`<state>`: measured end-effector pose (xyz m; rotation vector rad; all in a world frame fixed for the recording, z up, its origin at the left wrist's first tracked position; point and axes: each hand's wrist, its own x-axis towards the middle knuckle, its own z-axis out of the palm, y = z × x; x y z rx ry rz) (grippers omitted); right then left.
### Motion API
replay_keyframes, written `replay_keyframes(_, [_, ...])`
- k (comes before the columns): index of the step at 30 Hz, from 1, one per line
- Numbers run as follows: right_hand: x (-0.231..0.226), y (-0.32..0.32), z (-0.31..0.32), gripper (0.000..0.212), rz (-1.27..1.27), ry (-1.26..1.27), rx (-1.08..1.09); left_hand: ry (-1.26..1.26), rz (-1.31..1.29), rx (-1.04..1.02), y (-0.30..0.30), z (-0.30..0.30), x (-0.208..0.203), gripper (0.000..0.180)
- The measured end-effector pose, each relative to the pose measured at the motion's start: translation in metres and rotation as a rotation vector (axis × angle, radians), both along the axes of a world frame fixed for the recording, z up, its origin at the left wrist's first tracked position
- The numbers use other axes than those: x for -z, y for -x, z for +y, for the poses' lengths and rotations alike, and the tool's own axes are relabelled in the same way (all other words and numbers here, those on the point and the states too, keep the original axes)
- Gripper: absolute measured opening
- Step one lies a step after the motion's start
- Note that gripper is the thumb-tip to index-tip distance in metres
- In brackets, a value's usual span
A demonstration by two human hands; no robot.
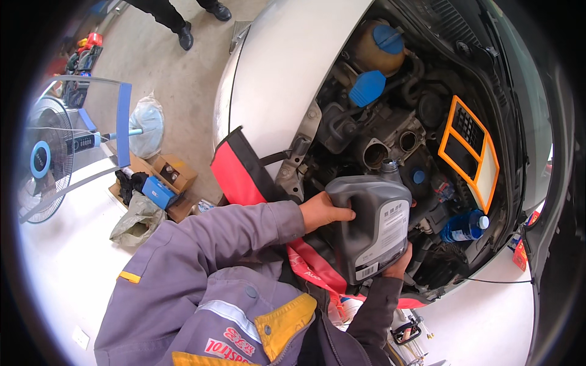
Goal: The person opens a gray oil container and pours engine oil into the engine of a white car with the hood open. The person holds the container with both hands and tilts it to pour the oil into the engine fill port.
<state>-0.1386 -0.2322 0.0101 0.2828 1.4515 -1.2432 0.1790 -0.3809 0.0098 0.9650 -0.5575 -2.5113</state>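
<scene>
A dark grey engine oil jug [351, 229] with a pale label is held tilted over the open engine bay. My left hand [326, 210] grips the jug at its handle side, thumb across the front. Under the lower right corner my right hand [398, 263] supports the jug, its fingers partly hidden behind. The jug's uncapped-looking neck [389, 166] points away from me, close to two round openings in the engine [390, 131]. Whether oil is flowing cannot be seen.
A red and black fender cover [241, 168] drapes over the car's front edge. Right of the engine are an orange-framed panel [455, 149] and a blue bottle [462, 227]. A blue-capped reservoir [372, 55] stands at the back. Leftward are a fan [46, 155], a cardboard box [180, 174] and another person's legs [168, 18].
</scene>
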Motion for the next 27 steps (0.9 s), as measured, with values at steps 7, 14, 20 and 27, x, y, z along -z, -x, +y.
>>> replay_keyframes(7, [-0.002, -0.004, 0.005, 0.05, -0.004, -0.026, 0.031, -0.067, 0.082, 0.054, -0.013, -0.015, -0.009, 0.031])
replay_keyframes(14, [-0.008, -0.009, 0.01, 0.047, 0.004, -0.038, 0.068, -0.022, 0.101, 0.179, -0.018, -0.019, 0.008, 0.031])
replay_keyframes(20, [-0.014, -0.016, 0.007, 0.046, -0.015, -0.03, 0.076, -0.031, 0.133, 0.184, -0.019, -0.018, 0.019, 0.029])
replay_keyframes(27, [-0.019, -0.022, 0.008, 0.046, -0.007, -0.04, 0.076, -0.096, 0.162, 0.177, -0.019, -0.017, 0.024, 0.028])
